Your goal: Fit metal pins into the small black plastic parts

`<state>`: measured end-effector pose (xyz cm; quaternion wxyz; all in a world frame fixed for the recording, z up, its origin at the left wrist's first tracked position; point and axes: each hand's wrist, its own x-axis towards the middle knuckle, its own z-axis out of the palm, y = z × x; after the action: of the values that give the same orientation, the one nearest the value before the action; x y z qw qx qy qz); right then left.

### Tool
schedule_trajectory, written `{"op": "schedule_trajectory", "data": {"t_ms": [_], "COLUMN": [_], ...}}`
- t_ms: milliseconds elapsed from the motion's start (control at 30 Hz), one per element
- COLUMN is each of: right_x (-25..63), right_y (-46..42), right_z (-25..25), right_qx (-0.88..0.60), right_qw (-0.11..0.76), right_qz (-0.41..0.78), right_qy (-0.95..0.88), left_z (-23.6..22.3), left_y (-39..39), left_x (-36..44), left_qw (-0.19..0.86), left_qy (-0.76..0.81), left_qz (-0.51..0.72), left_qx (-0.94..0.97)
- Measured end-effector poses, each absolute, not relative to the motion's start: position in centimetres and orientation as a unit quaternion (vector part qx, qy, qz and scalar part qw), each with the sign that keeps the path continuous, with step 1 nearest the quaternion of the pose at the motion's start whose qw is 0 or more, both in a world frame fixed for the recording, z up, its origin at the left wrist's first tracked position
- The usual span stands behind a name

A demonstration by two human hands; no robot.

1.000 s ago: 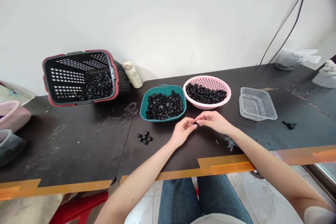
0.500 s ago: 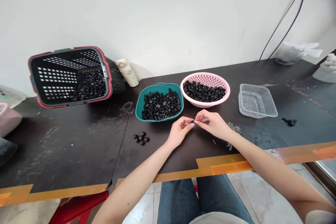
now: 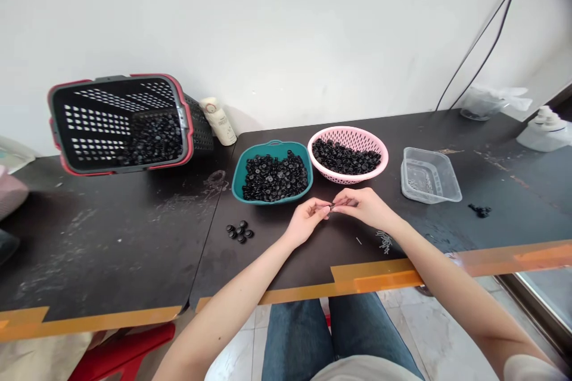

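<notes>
My left hand and my right hand meet fingertip to fingertip over the dark table, both pinched on one small black part. Just behind them stand a teal bowl and a pink colander, each heaped with small black round parts. A small cluster of the same black parts lies on the table left of my left hand. A little pile of thin metal pins lies beside my right wrist.
A clear plastic tray sits right of the colander, with a few black bits beyond it. A black and red basket lies tipped at the back left, a white bottle beside it. Orange tape marks the near edge.
My hands stay pinched together on the small part and barely move. The view has shifted slightly, so everything sits a little differently in the picture.
</notes>
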<state>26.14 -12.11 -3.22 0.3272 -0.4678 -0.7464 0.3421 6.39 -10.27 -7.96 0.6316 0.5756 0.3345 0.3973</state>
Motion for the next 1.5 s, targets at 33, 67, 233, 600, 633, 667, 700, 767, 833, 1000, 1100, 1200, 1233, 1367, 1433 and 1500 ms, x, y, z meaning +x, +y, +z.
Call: {"op": "schedule_trajectory", "data": {"t_ms": [33,67,233,600,633,667,700,767,833,1000,1100,1200,1233,1367,1433,1500], "right_x": [26.4,26.8,28.7,25.6,25.4,25.3,25.2,25.3,25.6,26.3,25.8,24.9,24.7,24.6,24.6,24.5], "right_y": [-12.0,-11.7,-7.2,1.0,1.1,1.1,1.1,1.0,0.3,-4.7,-8.7,-11.1,-11.5,-11.7,-11.7,-11.9], "right_z": [-2.5,-1.7,2.1,0.3,0.4,0.4,0.4,0.4,0.4,-0.1,-1.3,-3.0,-3.5,-4.7,-4.7,-4.7], "right_qx": [-0.468,-0.469,-0.564,-0.699,-0.7,-0.701,-0.701,-0.699,-0.69,-0.527,-0.455,-0.426,-0.418,-0.389,-0.379,-0.373], "right_qw": [0.316,0.303,0.256,0.023,0.027,0.032,0.04,0.055,0.104,0.432,0.476,0.477,0.482,0.52,0.527,0.522], "right_qz": [0.348,0.35,0.192,0.011,0.013,0.015,0.017,0.019,0.038,0.424,0.561,0.627,0.644,0.684,0.7,0.72], "right_qy": [-0.748,-0.752,-0.761,-0.714,-0.713,-0.712,-0.712,-0.713,-0.715,-0.597,-0.502,-0.445,-0.422,-0.332,-0.297,-0.265], "left_z": [-7.8,-7.7,-7.5,-7.9,-7.9,-7.8,-7.8,-7.8,-7.8,-8.0,-8.0,-7.8,-7.7,-7.1,-7.0,-7.0], "left_y": [-10.3,-10.3,-10.1,-10.0,-10.0,-10.0,-10.0,-10.0,-10.0,-10.2,-10.4,-11.0,-11.2,-12.4,-12.7,-12.8], "left_x": [6.4,6.4,6.3,6.1,6.1,6.1,6.1,6.1,6.1,6.2,6.3,6.3,6.2,6.0,5.9,5.9], "left_qw": [0.635,0.638,0.647,0.66,0.659,0.657,0.656,0.656,0.658,0.661,0.629,0.554,0.517,0.343,0.283,0.252], "left_qy": [0.331,0.33,0.329,0.31,0.31,0.311,0.311,0.312,0.309,0.304,0.311,0.339,0.352,0.379,0.374,0.37], "left_qz": [0.4,0.402,0.424,0.423,0.423,0.424,0.423,0.423,0.425,0.436,0.45,0.465,0.469,0.497,0.506,0.509], "left_qx": [0.573,0.568,0.541,0.538,0.539,0.54,0.541,0.542,0.539,0.53,0.552,0.601,0.624,0.701,0.723,0.735]}}
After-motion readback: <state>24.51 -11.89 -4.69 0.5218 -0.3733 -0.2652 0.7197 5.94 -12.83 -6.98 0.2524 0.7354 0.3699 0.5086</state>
